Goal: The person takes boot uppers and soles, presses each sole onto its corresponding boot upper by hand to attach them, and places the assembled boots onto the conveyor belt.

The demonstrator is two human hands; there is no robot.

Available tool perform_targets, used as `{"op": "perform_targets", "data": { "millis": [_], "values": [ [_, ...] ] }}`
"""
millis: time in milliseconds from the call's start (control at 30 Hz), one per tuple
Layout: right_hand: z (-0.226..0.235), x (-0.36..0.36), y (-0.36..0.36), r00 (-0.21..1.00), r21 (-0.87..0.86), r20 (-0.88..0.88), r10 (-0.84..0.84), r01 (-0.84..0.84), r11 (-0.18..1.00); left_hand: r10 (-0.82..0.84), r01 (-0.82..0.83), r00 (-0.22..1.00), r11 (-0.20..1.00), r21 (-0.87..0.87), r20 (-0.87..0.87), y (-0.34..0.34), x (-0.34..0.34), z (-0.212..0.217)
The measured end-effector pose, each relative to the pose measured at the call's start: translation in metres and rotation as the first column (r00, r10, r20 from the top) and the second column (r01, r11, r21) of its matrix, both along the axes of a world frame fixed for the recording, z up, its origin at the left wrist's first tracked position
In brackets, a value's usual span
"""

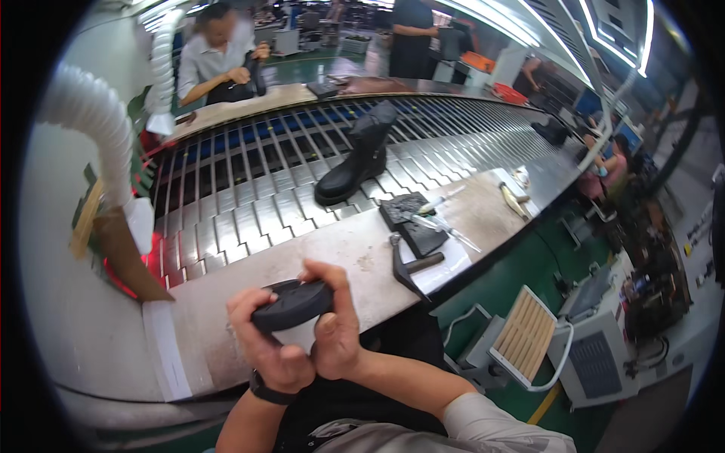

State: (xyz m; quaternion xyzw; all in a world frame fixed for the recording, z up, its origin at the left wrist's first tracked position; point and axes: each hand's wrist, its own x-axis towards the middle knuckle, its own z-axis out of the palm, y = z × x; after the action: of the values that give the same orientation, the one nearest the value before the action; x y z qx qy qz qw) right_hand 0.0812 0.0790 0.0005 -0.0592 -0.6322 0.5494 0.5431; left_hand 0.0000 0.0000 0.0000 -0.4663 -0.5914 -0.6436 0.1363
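Low in the centre of the frame, the left hand (266, 343) cups a black shoe sole (292, 303) from below, fingers curled shut around it. The right hand (334, 326) clamps its right end, thumb on top. A black boot (356, 157) stands on the slatted conveyor (249, 204) above centre.

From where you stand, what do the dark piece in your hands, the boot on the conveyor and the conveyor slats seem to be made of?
The dark piece, gripped by the left hand and right hand, looks like matte black rubber or foam: dull, moulded edge. The boot seems black leather or an imitation, with a soft sheen. The conveyor slats look like bare metal: grey, reflective strips.
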Motion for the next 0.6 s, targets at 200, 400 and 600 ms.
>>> {"op": "perform_targets", "data": {
  "millis": [200, 400, 600],
  "values": [
    [0.003, 0.030, 0.002, 0.996, 0.080, 0.081, -0.042, 0.035, 0.996, -0.008, -0.001, 0.990, 0.998, 0.063, 0.144, -0.008, 0.029, 0.007],
    [-0.042, 0.043, -0.009, 0.979, -0.082, 0.165, 0.120, -0.108, 0.991, -0.207, 0.237, 0.940, 0.968, -0.081, 0.271, -0.025, 0.028, -0.022],
    [-0.048, 0.032, -0.002, 0.912, -0.158, 0.220, 0.345, -0.316, 0.936, -0.316, 0.332, 0.793, 0.941, 0.065, 0.521, -0.030, 0.013, -0.055]
  ]
}}
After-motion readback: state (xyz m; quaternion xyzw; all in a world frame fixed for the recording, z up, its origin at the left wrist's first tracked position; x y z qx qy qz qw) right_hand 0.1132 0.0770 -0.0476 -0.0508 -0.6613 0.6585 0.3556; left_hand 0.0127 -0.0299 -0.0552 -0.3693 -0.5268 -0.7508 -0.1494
